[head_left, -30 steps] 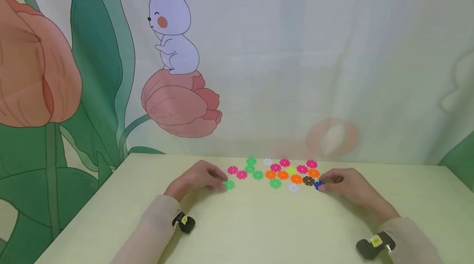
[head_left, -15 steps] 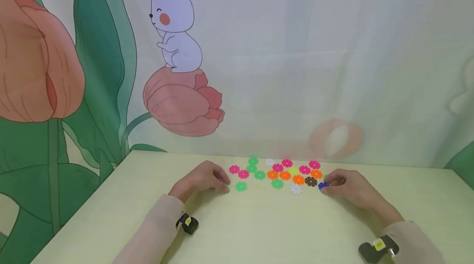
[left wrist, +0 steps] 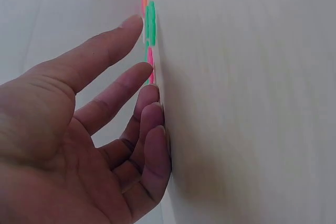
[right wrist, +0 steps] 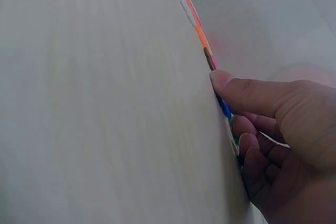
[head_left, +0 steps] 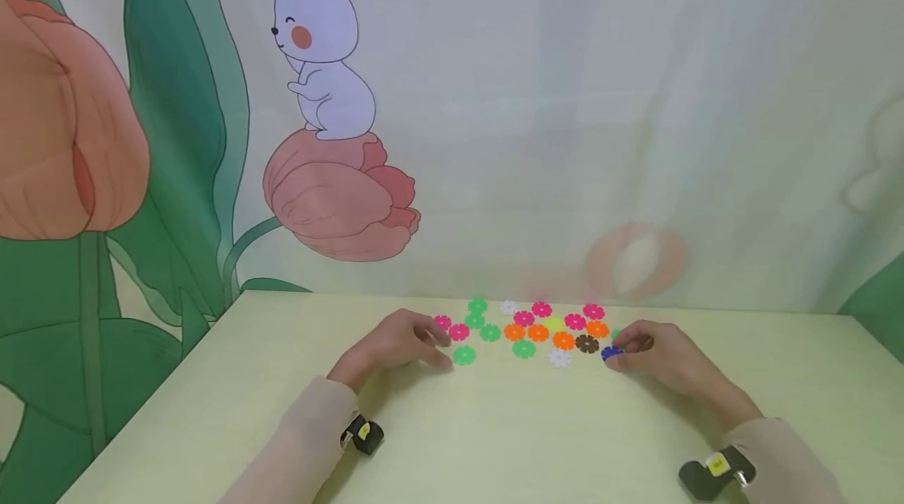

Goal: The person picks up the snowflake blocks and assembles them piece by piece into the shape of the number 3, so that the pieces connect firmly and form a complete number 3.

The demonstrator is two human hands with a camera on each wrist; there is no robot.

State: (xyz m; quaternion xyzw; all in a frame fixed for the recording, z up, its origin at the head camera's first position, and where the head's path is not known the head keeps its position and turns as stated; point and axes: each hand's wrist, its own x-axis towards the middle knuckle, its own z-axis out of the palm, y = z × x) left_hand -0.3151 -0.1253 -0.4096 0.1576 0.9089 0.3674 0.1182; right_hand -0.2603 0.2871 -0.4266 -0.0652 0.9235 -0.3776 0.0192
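Observation:
Left of a patch of flat, notched snowflake discs, my left hand [head_left: 397,343] holds nothing. Its thumb and index finger stand apart, with the fingertips close beside a green snowflake disc [head_left: 464,356] lying on the table. The left wrist view shows the other fingers curling loosely near the tabletop. At the right end of the patch, my right hand [head_left: 664,351] grips a blue snowflake disc [head_left: 610,352] at its edge between thumb and fingers. In the right wrist view the thumb covers part of the blue disc [right wrist: 224,106]. A brown disc [head_left: 587,344] lies just left of it.
Between the hands lie several pink, orange, green, white and yellow discs, including an orange disc [head_left: 538,333] and a white disc [head_left: 559,358]. Behind the pale table [head_left: 530,441] hangs a printed curtain [head_left: 494,135]. Each sleeve carries a black wrist camera [head_left: 363,435].
The green disc has slid right toward the others, out of my left hand's touch, and that hand has followed to the right. The blue disc has shifted slightly right, away from the brown one.

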